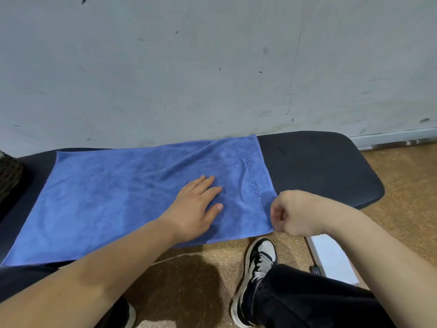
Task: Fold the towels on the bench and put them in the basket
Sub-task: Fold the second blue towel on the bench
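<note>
Towel (106,204) laid out blue and nearly flat along the black bench (319,166), near edge hanging a little over the front, YOGA FITNESS print at the right end. Left hand (196,207) lies palm down on it, fingers straight, pinning the cloth just left of the print. Right hand (295,214) is curled at the near right corner and looks to be pinching the hem there, though the grip itself is partly hidden. Hands apart, then: one pressing, one holding.

First fold looks to be the job. Best way: lift that right end, carry it across to the left end, match corner to corner, and slide the flat hand clear only as the cloth comes over.

A dark woven edge (9,178) at far left may be the basket, but too little shows to be sure.
</note>
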`<state>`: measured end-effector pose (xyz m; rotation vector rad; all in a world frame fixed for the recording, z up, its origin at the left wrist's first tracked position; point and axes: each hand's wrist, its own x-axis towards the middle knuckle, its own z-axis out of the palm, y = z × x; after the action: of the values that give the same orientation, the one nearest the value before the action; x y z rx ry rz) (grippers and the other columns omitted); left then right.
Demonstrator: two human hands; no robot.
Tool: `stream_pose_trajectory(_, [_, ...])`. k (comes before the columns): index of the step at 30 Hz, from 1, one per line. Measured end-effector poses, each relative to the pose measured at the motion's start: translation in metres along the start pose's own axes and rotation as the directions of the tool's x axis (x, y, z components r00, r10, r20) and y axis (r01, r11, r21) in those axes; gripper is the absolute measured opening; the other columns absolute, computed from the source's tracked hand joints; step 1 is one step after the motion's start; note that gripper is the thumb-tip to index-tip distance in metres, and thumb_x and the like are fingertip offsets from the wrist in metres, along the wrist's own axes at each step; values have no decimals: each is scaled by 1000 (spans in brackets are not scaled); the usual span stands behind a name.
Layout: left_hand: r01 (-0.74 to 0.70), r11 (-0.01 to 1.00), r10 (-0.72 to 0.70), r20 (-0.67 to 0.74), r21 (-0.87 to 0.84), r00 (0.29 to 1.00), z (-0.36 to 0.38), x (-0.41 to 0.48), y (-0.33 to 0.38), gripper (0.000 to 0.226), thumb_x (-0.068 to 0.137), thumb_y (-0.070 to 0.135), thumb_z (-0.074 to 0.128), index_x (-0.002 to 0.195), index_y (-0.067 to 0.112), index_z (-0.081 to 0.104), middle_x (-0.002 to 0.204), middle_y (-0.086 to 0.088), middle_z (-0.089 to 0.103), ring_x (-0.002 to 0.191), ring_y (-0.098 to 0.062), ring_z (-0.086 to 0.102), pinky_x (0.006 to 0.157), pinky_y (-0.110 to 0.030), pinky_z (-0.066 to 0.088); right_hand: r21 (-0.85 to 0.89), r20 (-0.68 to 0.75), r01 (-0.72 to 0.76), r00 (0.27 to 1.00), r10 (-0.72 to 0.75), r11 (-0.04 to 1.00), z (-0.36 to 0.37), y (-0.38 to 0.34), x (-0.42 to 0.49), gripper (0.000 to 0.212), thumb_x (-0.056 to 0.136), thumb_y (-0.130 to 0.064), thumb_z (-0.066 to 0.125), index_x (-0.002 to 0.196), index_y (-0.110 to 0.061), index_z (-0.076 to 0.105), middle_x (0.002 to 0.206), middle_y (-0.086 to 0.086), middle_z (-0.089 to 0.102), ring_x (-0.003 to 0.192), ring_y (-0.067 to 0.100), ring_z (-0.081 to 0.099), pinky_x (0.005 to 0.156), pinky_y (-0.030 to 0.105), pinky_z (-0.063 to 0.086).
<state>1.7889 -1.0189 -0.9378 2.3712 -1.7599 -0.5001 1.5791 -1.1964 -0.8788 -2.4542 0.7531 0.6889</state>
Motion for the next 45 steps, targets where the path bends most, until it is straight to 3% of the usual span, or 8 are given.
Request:
stream_pose_trajectory(5, [-53, 998, 54, -36, 16, 998, 7, 9, 24, 62, 103, 51, 44, 158, 23, 35, 172, -4, 13, 159, -23, 3, 129, -41, 8, 232, -176, -21, 982, 63, 972, -7, 10, 12, 18, 92, -37, 69, 81, -22, 71, 78, -7, 70, 74, 11, 65, 68, 27, 52])
stream_pose_trajectory(11, [-126, 992, 127, -38, 4, 991, 13, 56, 59, 59, 105, 45, 43, 158, 21, 34, 172, -7, 10, 159, -27, 3, 128, -45, 9, 393, -422, -6, 887, 186, 919, -10, 18, 43, 16, 95, -41, 66, 92, -25, 68, 83, -7, 69, 79, 10, 65, 77, 37, 57])
stream_pose_trajectory(16, [-41, 999, 40, -136, -6, 990, -22, 135, 50, 29, 106, 25, 44, 121, 7, 62, 140, -14, 50, 129, -36, 50, 107, -42, 39, 381, -310, -223, 883, 351, 897, -12, 18, 59, 37, 84, -50, 73, 73, -17, 59, 69, -4, 62, 64, 16, 59, 56, 31, 48])
stream_pose_trajectory(21, [-166, 974, 170, -9, 156, 985, -30, 196, 37, 62, 100, 5, 49, 156, 28, 39, 169, -3, 22, 151, -28, 27, 120, -42, 32, 337, -219, -290, 901, 374, 896, -8, 5, 63, 36, 78, -53, 72, 80, -19, 62, 78, -6, 66, 73, 16, 64, 56, 27, 42])
stream_pose_trajectory(24, [-278, 934, 273, 56, 225, 960, -25, 207, 36, 70, 89, -3, 54, 152, 27, 46, 156, -1, 42, 136, -25, 44, 109, -41, 41, 375, -207, -242, 919, 335, 895, -6, -2, 63, 24, 82, -39, 67, 73, -19, 57, 73, -6, 62, 67, 18, 61, 54, 28, 43])
stream_pose_trajectory(31, [-291, 912, 357, -209, 289, 911, -22, 199, 24, 18, 96, 14, 57, 108, 17, 71, 106, -5, 60, 95, -29, 55, 78, -42, 46, 703, -302, -33, 890, 341, 710, -16, 6, 46, 17, 79, -18, 73, 86, -15, 58, 69, 0, 61, 59, 17, 56, 58, 36, 53])
stream_pose_trajectory(37, [-276, 958, 283, -362, 73, 888, -62, 201, 67, 17, 97, 24, 58, 106, 20, 72, 119, -1, 63, 107, -27, 56, 90, -47, 49, 614, -362, -142, 823, 437, 777, -32, 37, 14, 23, 92, -24, 71, 85, -2, 67, 64, 6, 60, 58, 21, 55, 55, 34, 48])
stream_pose_trajectory(45, [-222, 962, 268, -385, 159, 883, -107, 175, 62, 21, 98, 33, 58, 108, 21, 72, 123, 1, 62, 112, -26, 56, 92, -45, 47, 566, -537, -19, 750, 386, 824, -44, 23, -14, 27, 99, -35, 61, 86, -12, 57, 72, 0, 59, 63, 15, 52, 53, 30, 36])
